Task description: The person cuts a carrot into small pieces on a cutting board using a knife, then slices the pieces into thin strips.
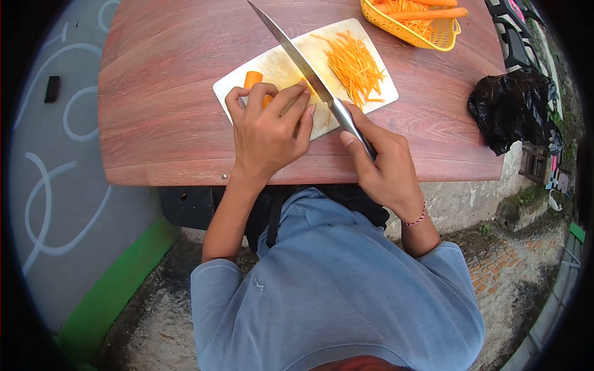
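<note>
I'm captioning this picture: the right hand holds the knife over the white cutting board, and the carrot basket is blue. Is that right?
Not quite: the carrot basket is yellow in the head view. The right hand does hold the knife over the white cutting board.

Your left hand [267, 127] hides part of the carrot piece [252, 79] beneath it, and your right hand [385, 162] covers part of the knife handle [350, 123]. The top edge cuts off the yellow basket [396, 29]; you cannot see inside the black bag [515, 106].
</note>
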Tool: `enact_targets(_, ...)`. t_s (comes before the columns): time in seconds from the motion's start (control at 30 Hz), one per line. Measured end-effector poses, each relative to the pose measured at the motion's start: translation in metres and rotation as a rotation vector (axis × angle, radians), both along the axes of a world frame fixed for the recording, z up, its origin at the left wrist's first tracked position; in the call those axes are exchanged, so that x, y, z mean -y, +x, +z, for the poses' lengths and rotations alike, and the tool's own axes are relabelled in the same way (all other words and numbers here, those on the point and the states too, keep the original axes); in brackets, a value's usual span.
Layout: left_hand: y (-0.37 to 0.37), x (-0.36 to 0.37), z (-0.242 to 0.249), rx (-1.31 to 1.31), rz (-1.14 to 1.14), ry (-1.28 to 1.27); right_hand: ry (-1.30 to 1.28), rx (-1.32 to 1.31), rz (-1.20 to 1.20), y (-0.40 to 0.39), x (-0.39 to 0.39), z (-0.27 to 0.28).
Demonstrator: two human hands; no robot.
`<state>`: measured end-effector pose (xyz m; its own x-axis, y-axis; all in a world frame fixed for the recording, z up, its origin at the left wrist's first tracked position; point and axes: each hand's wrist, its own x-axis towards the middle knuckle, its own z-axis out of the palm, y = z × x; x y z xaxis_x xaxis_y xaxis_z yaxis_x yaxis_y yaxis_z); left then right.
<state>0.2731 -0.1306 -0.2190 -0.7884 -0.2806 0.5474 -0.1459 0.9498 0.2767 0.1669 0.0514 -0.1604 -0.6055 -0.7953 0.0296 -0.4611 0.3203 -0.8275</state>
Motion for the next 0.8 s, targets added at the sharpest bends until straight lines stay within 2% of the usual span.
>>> enact_targets(0.57,0.0,0.001,-0.001,0.001,-0.015,0.001,0.074,-0.043,0.034,0.012,-0.015,-0.001)
enact_targets(0.63,0.0,0.001,0.0,0.009,-0.013,-0.006,0.038,-0.118,0.031,0.014,-0.011,-0.003)
enact_targets(0.8,0.0,0.001,-0.001,0.006,-0.027,-0.018,0.052,-0.12,0.029,0.001,0.027,-0.01)
